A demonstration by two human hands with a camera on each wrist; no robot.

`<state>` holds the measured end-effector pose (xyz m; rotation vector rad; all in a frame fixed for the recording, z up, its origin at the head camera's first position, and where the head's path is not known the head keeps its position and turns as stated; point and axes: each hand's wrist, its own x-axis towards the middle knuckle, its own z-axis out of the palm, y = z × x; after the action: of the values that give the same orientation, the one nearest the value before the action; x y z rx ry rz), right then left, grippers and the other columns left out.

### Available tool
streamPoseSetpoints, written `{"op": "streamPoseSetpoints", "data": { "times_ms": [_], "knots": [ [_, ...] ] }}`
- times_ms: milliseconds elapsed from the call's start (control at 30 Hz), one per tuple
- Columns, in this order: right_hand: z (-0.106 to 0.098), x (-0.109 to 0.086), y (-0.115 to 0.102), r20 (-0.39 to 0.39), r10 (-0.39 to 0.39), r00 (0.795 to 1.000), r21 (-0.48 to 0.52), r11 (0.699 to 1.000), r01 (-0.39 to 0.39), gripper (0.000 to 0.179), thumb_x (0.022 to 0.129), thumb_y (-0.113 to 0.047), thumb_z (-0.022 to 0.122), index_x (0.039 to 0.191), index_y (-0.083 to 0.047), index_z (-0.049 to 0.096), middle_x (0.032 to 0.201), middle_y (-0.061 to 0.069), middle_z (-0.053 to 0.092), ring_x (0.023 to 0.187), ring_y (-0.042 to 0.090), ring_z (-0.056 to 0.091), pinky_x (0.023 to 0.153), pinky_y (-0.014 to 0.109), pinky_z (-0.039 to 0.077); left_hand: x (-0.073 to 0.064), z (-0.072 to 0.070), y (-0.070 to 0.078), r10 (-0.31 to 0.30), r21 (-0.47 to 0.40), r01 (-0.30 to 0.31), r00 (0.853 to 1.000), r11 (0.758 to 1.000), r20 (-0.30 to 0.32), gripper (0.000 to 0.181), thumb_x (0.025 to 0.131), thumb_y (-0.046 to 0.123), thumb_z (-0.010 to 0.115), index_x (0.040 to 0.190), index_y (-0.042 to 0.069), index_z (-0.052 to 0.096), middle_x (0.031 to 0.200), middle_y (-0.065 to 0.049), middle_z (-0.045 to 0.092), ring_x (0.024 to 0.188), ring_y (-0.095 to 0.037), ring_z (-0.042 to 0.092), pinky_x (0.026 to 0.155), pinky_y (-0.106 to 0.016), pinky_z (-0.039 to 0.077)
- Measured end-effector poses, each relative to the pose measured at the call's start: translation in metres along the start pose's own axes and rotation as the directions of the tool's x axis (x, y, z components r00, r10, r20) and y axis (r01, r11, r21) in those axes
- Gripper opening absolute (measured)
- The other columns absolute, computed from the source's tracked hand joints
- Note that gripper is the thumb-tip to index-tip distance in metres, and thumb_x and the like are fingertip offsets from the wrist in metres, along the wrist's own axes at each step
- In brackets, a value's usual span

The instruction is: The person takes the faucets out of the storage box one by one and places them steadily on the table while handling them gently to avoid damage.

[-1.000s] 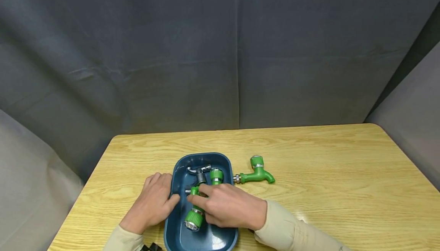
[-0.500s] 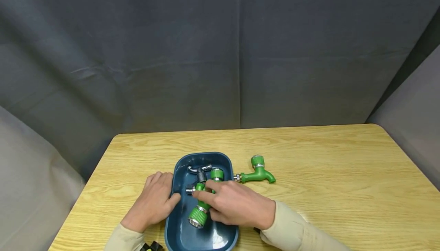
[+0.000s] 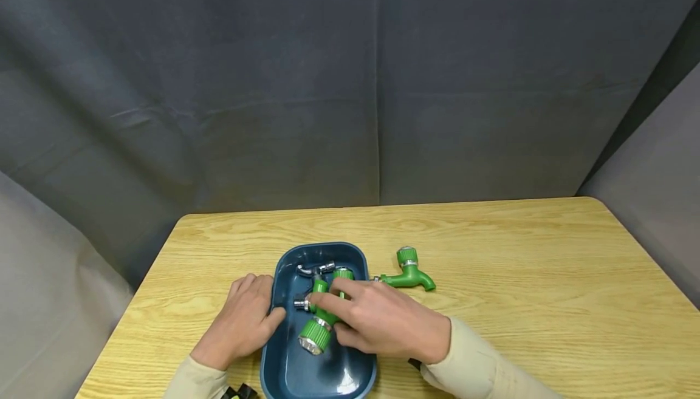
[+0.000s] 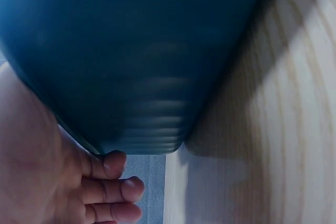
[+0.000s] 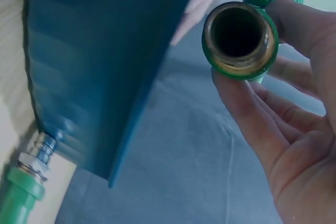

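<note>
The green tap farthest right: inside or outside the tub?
Outside: the green tap lies on the table beside the blue tub.

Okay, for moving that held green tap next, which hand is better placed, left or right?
Probably the right hand: it grips the green tap. The left hand holds the left side of the blue tub, so using it would likely mean letting go first.

Table [image 3: 519, 253] before me: pale yellowish wood grain, far corners rounded. Directly on it, toward my side, a dark-blue tub [image 3: 306, 381], longer front to back; just right of that, a green tap [image 3: 407, 279] lying flat, spout pointing right.
</note>
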<state>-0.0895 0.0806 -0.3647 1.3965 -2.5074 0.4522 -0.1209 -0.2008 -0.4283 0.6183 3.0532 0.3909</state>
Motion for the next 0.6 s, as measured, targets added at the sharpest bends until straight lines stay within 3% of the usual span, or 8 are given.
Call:
{"op": "streamPoseSetpoints", "data": {
  "times_ms": [200,433,600],
  "knots": [
    [-0.011,-0.006,0.002,0.0,0.048,0.999,0.038,0.998,-0.048,0.047,0.092,-0.017,0.07,0.139,-0.017,0.062,0.111,-0.003,0.066,0.067,-0.001,0.048,0.062,0.008,0.043,0.0,0.002,-0.001,0.01,0.009,-0.01,1.0,1.0,-0.012,0.014,0.091,0.024,0.06,0.097,0.013,0.056,0.08,0.005,0.046,0.083,-0.016,0.039,0.1,-0.05,0.039],
    [-0.017,-0.017,0.009,-0.024,0.112,0.993,0.055,0.992,-0.11,0.048,0.09,-0.016,0.071,0.138,-0.017,0.063,0.102,-0.005,0.064,0.066,-0.003,0.044,0.062,0.007,0.04,-0.001,0.002,-0.002,0.019,0.008,-0.019,1.0,1.0,-0.025,0.015,0.091,0.024,0.06,0.098,0.012,0.056,0.081,0.005,0.046,0.084,-0.017,0.039,0.101,-0.05,0.038],
    [-0.019,-0.024,0.015,-0.077,0.109,0.991,0.031,0.994,-0.106,0.049,0.088,-0.015,0.073,0.136,-0.016,0.065,0.102,-0.004,0.064,0.066,-0.003,0.046,0.06,0.007,0.041,-0.001,0.003,-0.002,0.026,0.003,-0.026,0.999,1.0,-0.031,0.014,0.091,0.024,0.061,0.097,0.013,0.055,0.081,0.005,0.045,0.084,-0.016,0.038,0.101,-0.05,0.038]
  ]
}}
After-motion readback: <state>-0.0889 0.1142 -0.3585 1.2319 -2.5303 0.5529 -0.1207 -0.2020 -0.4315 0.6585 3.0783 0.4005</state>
